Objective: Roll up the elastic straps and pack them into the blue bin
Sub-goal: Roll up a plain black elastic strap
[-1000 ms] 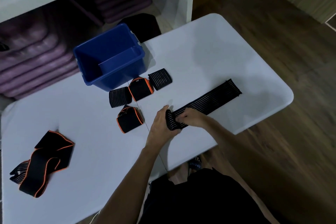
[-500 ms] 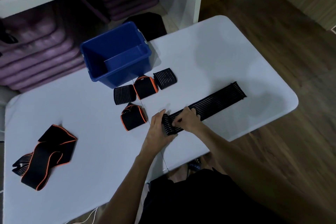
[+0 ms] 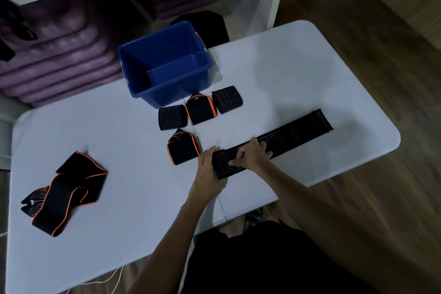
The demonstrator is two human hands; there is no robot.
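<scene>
Head view: both hands work on a long black strap (image 3: 281,137) that lies flat near the front edge of the white table (image 3: 298,67). The left hand (image 3: 210,172) wraps around the rolled end, and the right hand (image 3: 253,156) pinches the roll from the other side. Four rolled straps (image 3: 200,112) sit near the middle, just in front of the blue bin (image 3: 167,64) at the back edge. A loose orange-edged strap (image 3: 64,191) lies near the left edge.

glossy plastic blue bin (image 3: 167,93); ribbed cloth strap (image 3: 286,137); smooth matt table (image 3: 298,74).
</scene>
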